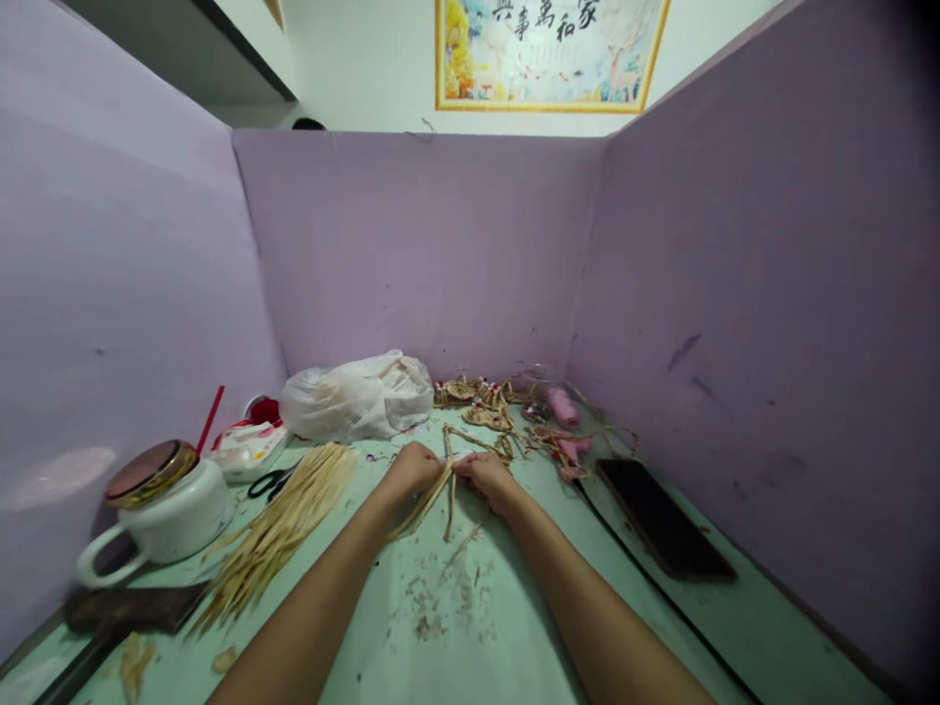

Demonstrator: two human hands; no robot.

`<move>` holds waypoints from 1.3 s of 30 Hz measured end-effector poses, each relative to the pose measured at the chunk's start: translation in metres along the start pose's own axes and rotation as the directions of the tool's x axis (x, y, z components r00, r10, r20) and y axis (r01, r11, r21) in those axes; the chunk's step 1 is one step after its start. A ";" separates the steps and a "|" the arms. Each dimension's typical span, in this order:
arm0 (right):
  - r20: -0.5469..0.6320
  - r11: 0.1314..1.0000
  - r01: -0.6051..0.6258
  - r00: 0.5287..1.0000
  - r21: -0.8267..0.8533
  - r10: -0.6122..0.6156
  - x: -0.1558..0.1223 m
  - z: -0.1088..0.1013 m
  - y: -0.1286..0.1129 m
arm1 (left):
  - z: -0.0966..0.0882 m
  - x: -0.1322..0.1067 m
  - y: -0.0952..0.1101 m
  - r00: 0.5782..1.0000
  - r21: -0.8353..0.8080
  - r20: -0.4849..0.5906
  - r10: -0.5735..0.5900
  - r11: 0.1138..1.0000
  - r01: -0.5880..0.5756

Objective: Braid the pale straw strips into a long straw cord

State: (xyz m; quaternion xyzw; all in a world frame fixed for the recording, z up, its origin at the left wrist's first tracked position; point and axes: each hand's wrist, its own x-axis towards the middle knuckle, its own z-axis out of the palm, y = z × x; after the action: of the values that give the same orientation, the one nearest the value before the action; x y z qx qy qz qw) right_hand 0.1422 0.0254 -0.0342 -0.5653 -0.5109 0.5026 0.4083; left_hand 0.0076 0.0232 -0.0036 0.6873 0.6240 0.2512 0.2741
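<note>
I watch my left hand [417,468] and right hand [485,478], fingers curled closed on straw strands [430,499] mid-worktop [529,636]. Loose straw [294,519] and scissors [271,482] lie left; a cable [661,587] and phone [665,519] right; a bag [359,397] beyond.

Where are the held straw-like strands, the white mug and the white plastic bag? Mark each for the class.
Straw-like strands [431,496]: head view, on the loose lengths.
White mug [185,511]: head view, on its rounded body.
White plastic bag [357,399]: head view, on its crumpled middle.

Straw strands [429,502], thin, tan, ends splayed
</note>
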 end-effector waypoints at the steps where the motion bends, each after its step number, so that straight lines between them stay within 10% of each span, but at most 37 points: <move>1: -0.001 1.000 0.003 1.000 0.004 -0.003 0.000 0.000 0.000 | 0.003 0.001 -0.001 1.000 -0.025 -0.013 0.000 1.000 0.000; 15: 0.009 1.000 0.009 1.000 0.029 -0.009 0.005 -0.001 0.004 | 0.010 0.005 -0.001 0.972 -0.318 0.215 -0.091 0.935 0.158; 23: 0.004 1.000 -0.004 1.000 0.030 0.004 0.003 -0.001 0.002 | 0.012 0.004 -0.001 0.996 -0.155 0.044 -0.083 0.984 0.088; 39: 0.005 0.999 0.023 1.000 0.046 -0.024 0.005 -0.001 0.004 | 0.016 0.004 0.009 0.955 -0.373 0.201 -0.218 0.884 0.280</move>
State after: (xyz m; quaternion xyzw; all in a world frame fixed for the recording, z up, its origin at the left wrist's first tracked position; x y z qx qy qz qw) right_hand 0.1436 0.0296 -0.0389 -0.5484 -0.5071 0.5110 0.4254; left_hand 0.0251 0.0250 -0.0087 0.5483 0.6202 0.2816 0.4851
